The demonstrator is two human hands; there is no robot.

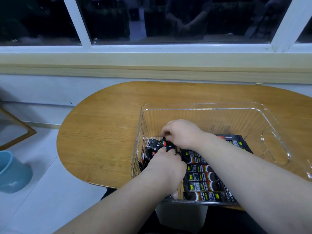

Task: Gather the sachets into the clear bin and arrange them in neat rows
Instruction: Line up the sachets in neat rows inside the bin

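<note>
Oval wood-grain table (pixel 104 132) sits against a pale wall (pixel 42 88) under the window (pixel 185 19): white frame (pixel 79 22), dark glass, dim reflections. Light-wood sill (pixel 152 65) spans full width. Pale floor (pixel 42 191), blue bucket (pixel 11 173) left, wood-framed panel (pixel 25 130) beyond it. Light cool, dim.

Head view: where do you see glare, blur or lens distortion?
In the head view, the dark window reflects indoor figures, highlights streak the clear bin, the blue container at left is blurred, and the wide lens bows the sill slightly.
</note>
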